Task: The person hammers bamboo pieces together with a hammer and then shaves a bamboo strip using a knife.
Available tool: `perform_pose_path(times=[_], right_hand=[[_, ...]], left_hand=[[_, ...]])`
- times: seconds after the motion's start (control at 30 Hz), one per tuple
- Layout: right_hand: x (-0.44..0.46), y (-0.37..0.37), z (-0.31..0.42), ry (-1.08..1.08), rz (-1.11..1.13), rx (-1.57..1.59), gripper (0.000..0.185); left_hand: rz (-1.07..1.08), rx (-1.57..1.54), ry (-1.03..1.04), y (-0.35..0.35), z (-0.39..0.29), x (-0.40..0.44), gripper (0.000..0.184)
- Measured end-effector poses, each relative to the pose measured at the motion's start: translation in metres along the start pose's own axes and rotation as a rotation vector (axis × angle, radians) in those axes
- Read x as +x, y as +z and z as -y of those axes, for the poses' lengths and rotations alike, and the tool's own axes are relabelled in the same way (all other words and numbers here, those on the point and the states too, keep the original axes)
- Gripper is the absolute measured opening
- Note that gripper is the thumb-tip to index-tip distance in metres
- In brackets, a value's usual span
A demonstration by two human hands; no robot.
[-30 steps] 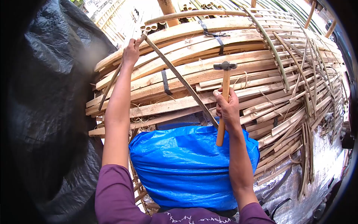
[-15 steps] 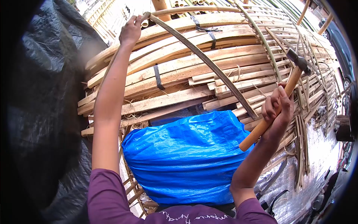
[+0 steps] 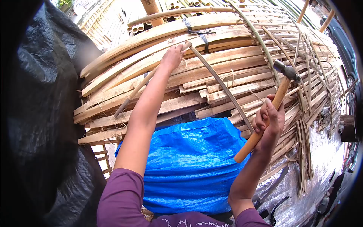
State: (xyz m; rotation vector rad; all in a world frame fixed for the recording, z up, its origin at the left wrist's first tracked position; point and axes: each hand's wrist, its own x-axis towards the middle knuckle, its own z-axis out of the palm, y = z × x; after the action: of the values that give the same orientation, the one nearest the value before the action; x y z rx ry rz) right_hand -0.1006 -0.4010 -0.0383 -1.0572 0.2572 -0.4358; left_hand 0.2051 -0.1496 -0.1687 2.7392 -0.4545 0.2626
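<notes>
My right hand (image 3: 270,121) is wrapped around the wooden handle of a hammer (image 3: 280,92), with its dark metal head pointing up and away. Out ahead, my left hand (image 3: 174,57) is closed on the peak of a pair of narrow wooden strips (image 3: 223,85) that meet at an angle. One strip slopes down to the right, its lower end near the hammer handle. The other runs down to the left, partly behind my left forearm. Whether they are joined or one bent piece is hidden by my fingers. Beneath lies a pile of split wooden slats (image 3: 227,56).
A blue plastic sheet (image 3: 189,166) covers a bulky shape in front of me. To the left hangs a dark tarp (image 3: 49,113). Stacked bamboo poles (image 3: 189,4) lie beyond the slats, and a silvery sheet (image 3: 291,193) spreads at lower right.
My left hand has moved right and lower in view, bringing the peak of the strips with it. The hammer has shifted slightly left and down, still held in my right hand.
</notes>
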Motion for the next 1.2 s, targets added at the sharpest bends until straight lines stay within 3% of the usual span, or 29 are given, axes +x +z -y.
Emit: perform_pose_path(times=[0.17, 0.43, 0.7, 0.77, 0.8, 0.87, 0.93, 1.0, 1.03, 1.1, 1.2], right_hand=[[0.007, 0.0, -0.025, 0.122, 0.06, -0.014, 0.026], [0.006, 0.013, -0.043, 0.17, 0.109, -0.094, 0.025], [0.006, 0.031, -0.066, 0.231, 0.155, -0.204, 0.022], [0.012, 0.038, -0.074, 0.23, 0.199, -0.227, 0.02], [0.017, 0.044, -0.078, 0.248, 0.255, -0.282, 0.019], [0.036, 0.05, -0.083, 0.29, 0.381, -0.441, 0.021], [0.072, 0.058, -0.103, -0.012, 0.551, -0.856, 0.026], [0.094, 0.091, -0.1, -0.064, 0.586, -1.161, 0.029], [0.106, 0.099, -0.109, -0.06, 0.583, -1.17, 0.029], [0.13, 0.109, -0.134, -0.354, 0.615, -1.39, 0.027], [0.15, 0.116, -0.162, -0.427, 0.622, -1.373, 0.026]], left_hand=[[-0.029, 0.187, -0.015, 0.001, 0.021, -0.035, 0.048], [-0.309, 0.176, -0.019, 0.008, 0.032, -0.054, 0.048], [-0.157, 0.157, -0.19, 0.004, 0.053, -0.064, 0.042], [-0.468, 0.4, -0.022, 0.02, 0.057, -0.061, 0.042], [-0.332, 0.364, -0.103, 0.023, 0.059, -0.059, 0.045], [-0.273, 0.315, -0.141, 0.024, 0.059, -0.06, 0.046], [-0.152, 0.236, -0.192, 0.013, 0.053, -0.06, 0.049], [-0.162, 0.241, -0.198, 0.016, 0.053, -0.061, 0.049], [-0.174, 0.253, -0.202, 0.014, 0.051, -0.061, 0.05], [-0.142, 0.256, -0.222, 0.012, 0.048, -0.06, 0.052], [-0.173, 0.267, -0.21, 0.014, 0.049, -0.061, 0.053]])
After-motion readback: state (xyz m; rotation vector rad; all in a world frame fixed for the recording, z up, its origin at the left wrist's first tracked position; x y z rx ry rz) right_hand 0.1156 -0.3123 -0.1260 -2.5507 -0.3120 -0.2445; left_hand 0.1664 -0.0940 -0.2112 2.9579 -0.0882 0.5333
